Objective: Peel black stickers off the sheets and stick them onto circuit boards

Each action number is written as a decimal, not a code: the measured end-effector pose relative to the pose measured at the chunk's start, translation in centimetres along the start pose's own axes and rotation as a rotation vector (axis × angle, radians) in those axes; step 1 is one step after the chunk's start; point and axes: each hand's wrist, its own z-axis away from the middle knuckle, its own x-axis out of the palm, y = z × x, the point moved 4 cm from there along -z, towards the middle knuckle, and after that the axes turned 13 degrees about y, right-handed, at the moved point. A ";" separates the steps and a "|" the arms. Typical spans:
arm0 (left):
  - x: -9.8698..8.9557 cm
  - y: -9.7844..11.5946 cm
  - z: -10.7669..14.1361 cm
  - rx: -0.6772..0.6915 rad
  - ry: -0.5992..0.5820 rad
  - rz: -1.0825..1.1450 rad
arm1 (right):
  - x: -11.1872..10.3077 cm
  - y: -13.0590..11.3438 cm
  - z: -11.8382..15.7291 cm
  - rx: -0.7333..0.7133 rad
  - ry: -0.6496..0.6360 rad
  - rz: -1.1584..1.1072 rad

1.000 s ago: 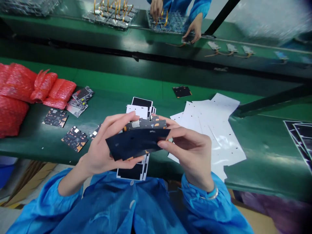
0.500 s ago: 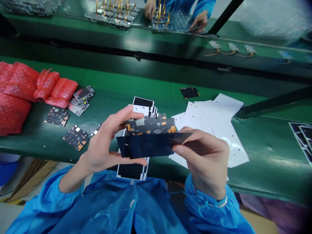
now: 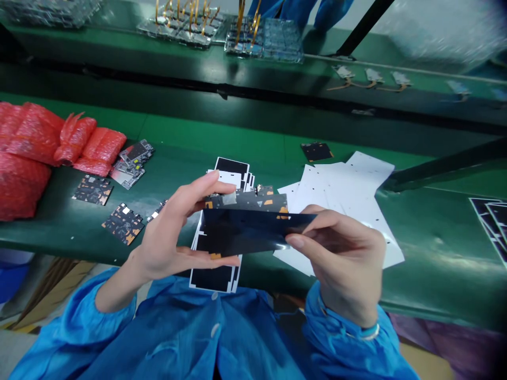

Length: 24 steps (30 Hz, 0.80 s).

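Note:
My left hand [image 3: 170, 227] holds a black circuit board [image 3: 257, 199] with orange patches by its edges, between thumb and fingers. A thin black film sheet [image 3: 241, 232] stands tilted across the near part of the board. My right hand [image 3: 344, 253] pinches the film's right end between thumb and fingertips. Whether the film's far edge touches the board all along, I cannot tell. Beneath my hands lies a stack of white-bordered black sheets [image 3: 212, 277], partly covered by the board and film.
White sheets [image 3: 340, 195] lie spread on the right. Several boards [image 3: 123, 223] and red bubble-wrap bundles [image 3: 27, 137] are on the left. One dark board [image 3: 317, 151] lies further back. A raised shelf carries clear trays [image 3: 283, 39] with orange flex cables; a dark post [image 3: 447, 166] stands right.
My right hand has shifted slightly right with the film, whose face now covers more of the board. Across the shelf, another person's hands have left view and the tray has moved left.

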 end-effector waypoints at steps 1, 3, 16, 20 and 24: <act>0.0 0.0 0.0 0.004 0.002 0.002 | 0.0 0.0 0.0 0.003 -0.001 -0.006; 0.0 0.0 0.0 0.009 0.006 0.010 | -0.1 0.0 0.0 0.011 0.000 -0.011; 0.1 -0.2 -0.1 0.084 -0.021 -0.045 | 0.0 -0.2 -0.2 0.038 0.011 -0.001; 0.1 -0.2 -0.2 0.158 -0.022 -0.063 | 0.0 -0.3 -0.2 0.044 0.016 0.005; 0.2 -0.3 -0.6 0.251 -0.006 -0.056 | 0.0 -0.2 -0.2 0.036 0.023 0.017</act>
